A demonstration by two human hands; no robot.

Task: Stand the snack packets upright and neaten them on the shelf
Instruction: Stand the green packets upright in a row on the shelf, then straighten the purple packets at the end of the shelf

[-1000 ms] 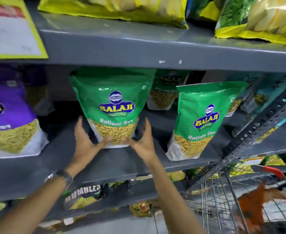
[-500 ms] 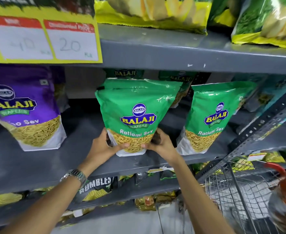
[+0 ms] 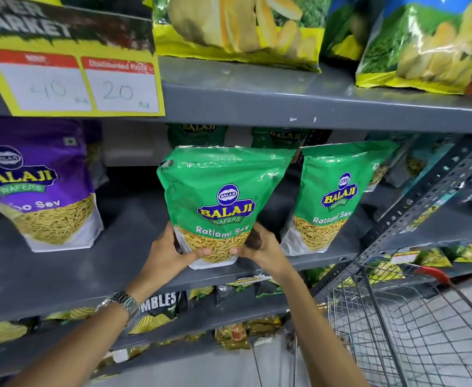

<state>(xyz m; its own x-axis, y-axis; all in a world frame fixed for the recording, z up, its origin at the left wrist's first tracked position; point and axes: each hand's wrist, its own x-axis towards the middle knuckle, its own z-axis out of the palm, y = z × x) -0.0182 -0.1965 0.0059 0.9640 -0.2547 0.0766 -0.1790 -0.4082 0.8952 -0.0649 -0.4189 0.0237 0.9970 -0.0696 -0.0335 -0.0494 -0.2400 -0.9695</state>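
Green glossy plastic Ratlami Sev pouch [image 3: 218, 202], upright, base clasped by left hand [image 3: 170, 252] and right hand [image 3: 260, 247]. Risk: top-heavy above the grip; uneven release may tip it rightward onto the matching green pouch [image 3: 332, 196].

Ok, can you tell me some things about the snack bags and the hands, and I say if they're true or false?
1. Both hands hold the green packet near its bottom. True: the left hand and the right hand grip its lower corners.
2. The purple packet stands to the right of the green ones. False: it stands on the left.
3. A second green packet stands upright beside the held one. True.
4. The price sign shows 40 and 20. True.
5. The wristwatch is on the right wrist. False: it is on the left wrist.
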